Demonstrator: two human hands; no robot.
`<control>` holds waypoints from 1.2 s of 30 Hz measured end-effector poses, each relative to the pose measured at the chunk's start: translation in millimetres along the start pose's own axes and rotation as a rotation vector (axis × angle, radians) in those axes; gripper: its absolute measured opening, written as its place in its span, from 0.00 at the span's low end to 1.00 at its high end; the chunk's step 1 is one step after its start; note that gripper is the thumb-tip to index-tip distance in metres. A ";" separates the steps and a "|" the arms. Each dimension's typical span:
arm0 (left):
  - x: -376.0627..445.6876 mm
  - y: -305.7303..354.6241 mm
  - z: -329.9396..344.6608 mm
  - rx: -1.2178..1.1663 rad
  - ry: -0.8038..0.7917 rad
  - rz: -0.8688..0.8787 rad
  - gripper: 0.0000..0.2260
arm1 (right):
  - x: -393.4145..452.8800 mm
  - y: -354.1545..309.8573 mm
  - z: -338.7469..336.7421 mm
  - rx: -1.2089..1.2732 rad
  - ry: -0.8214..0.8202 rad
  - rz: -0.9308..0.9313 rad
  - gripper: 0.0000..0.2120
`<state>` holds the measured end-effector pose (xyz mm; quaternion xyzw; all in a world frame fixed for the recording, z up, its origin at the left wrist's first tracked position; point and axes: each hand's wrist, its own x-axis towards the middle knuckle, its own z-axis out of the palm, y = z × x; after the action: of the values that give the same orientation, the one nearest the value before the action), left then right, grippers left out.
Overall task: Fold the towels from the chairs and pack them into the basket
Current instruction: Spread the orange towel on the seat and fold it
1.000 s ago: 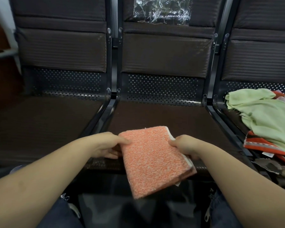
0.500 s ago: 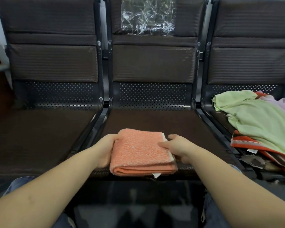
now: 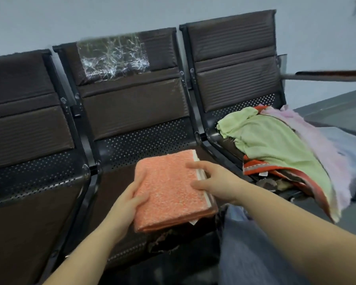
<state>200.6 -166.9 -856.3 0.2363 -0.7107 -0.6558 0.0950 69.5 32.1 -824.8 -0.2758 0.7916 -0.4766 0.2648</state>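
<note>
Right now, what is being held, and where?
The folded orange towel: left hand grips its left edge, right hand its right edge.

Row of dark brown chairs (image 3: pixel 132 103), unfolded towels (image 3: pixel 275 145) heaped on right seat, folded orange towel (image 3: pixel 169 192) over middle seat

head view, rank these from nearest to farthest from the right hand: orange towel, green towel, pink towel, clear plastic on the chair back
1. Orange towel: folded, held under the right hand, middle seat.
2. Green towel: loose on the right seat.
3. Pink towel: beyond the green one, far right.
Clear plastic: up on the middle chair back; against the pink towel, too close to call.
</note>
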 end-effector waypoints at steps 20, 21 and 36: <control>13.7 39.0 301.7 0.289 -0.826 0.225 0.31 | -237.4 145.5 -160.9 0.126 0.663 0.251 0.26; 9.4 34.0 318.3 0.321 -0.864 0.240 0.31 | -252.1 157.0 -160.5 0.117 0.699 0.287 0.26; -12.5 -74.3 427.2 0.974 -1.304 0.211 0.31 | -323.5 293.2 -65.1 0.220 0.844 0.573 0.26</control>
<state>37.1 215.7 -978.8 -0.2456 -0.8466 -0.2671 -0.3894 199.9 410.0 -1011.9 0.1974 0.8184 -0.5351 0.0699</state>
